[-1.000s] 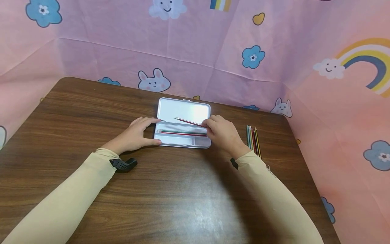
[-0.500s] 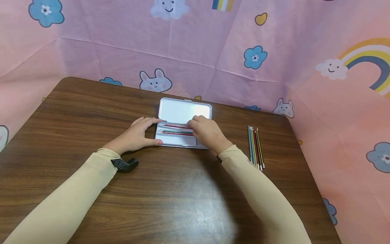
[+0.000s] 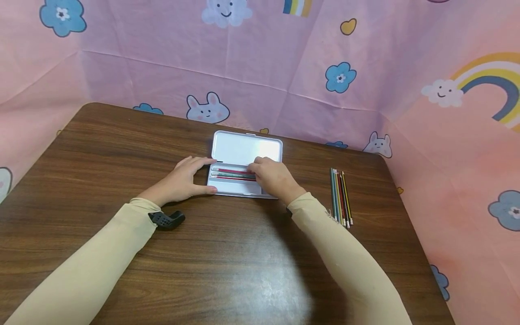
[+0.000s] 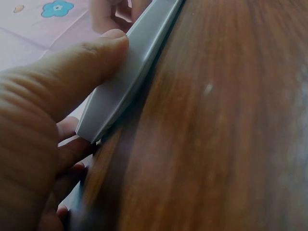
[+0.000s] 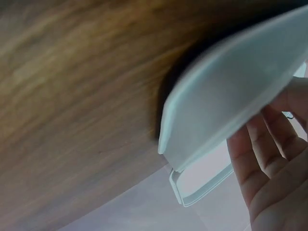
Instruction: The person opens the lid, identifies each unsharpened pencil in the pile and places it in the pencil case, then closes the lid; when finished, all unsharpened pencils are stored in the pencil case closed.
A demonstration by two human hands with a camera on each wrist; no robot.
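While a second ago the upper red pencil [image 3: 231, 171] hung tilted over the case's back edge, it now lies low in the pencil case [image 3: 233, 186], just beside the green pencil [image 3: 230, 174] and the lower red pencil [image 3: 235, 179]. Half a second ago a wider gap parted it from those two; now all three run nearly parallel along the back part of the case, their left ends close together, which suggests this pencil is as good as placed and only being squared up. The right hand [image 3: 274, 177] covers the pencils' right ends, its fingers bent down into the case; the right wrist view shows them reaching past the wall with their tips hidden, so I cannot tell whether they pinch the pencil or merely press it. The left hand [image 3: 183, 180] has hardly shifted: thumb and index finger are spread wide and straight, bracketing the case's left end, probably to steady it. The lid [image 3: 241, 146] stays folded back, and farther right the bundle of pencils [image 3: 341, 196] lies on the table [image 3: 203, 262], apparently undisturbed, so most of the pencils in view remain outside the case.
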